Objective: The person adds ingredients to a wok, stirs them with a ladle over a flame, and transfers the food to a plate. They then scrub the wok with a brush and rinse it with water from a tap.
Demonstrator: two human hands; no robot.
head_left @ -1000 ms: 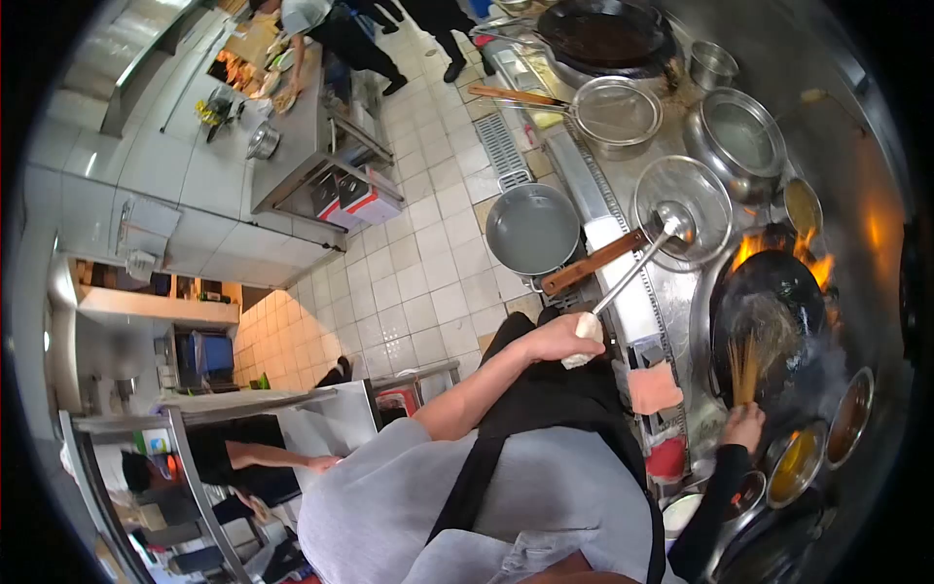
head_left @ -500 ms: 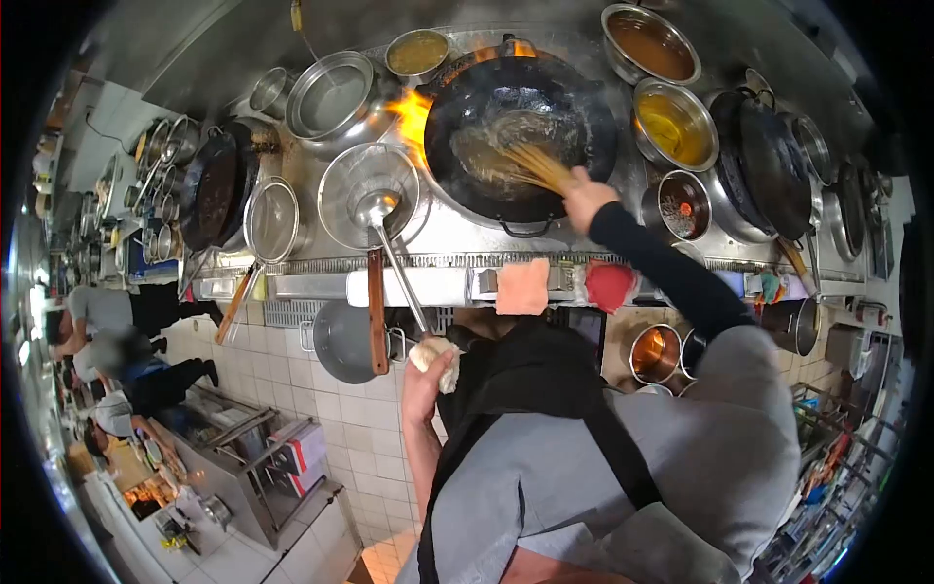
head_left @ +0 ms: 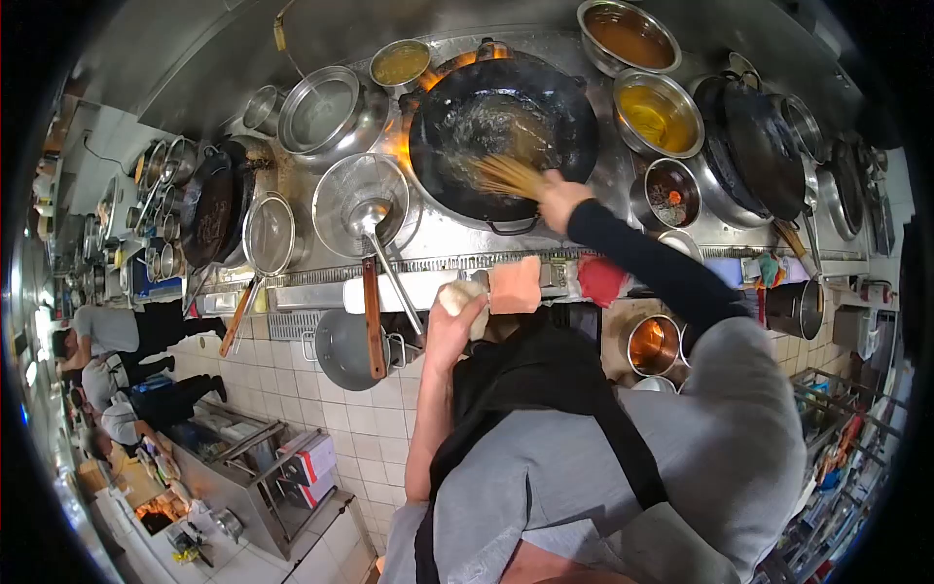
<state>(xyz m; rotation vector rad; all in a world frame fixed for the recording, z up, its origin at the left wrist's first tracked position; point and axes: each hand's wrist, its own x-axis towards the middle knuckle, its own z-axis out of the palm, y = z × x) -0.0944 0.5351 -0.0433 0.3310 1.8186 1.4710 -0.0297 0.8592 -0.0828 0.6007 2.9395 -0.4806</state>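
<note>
Steel stove (head_left: 611,167), flames (head_left: 404,148) around the black wok (head_left: 576,127); right hand (head_left: 564,200) curled firmly on a bamboo brush (head_left: 510,177), tips blurred inside the wok; left hand (head_left: 455,328) now off the ladle (head_left: 370,214), fingers wrapped round white cloth (head_left: 453,296) at the stove's front edge; ladle resting in the strainer (head_left: 336,206), handle overhanging that edge, leaving just the brush at work

- Dead centre, the wok (head_left: 448,136), brush (head_left: 511,177) inside, right hand (head_left: 562,201) at the brush's end!
- To its left, the strainer (head_left: 336,200), ladle (head_left: 373,214) head in it, both handles (head_left: 374,326) out over the counter's (head_left: 443,243) edge.
- To its right, one bowl (head_left: 692,130), a smaller bowl (head_left: 642,200) before it.
- Down front, left hand (head_left: 455,328) with rag (head_left: 459,295), just left of the draped cloth (head_left: 514,286).
</note>
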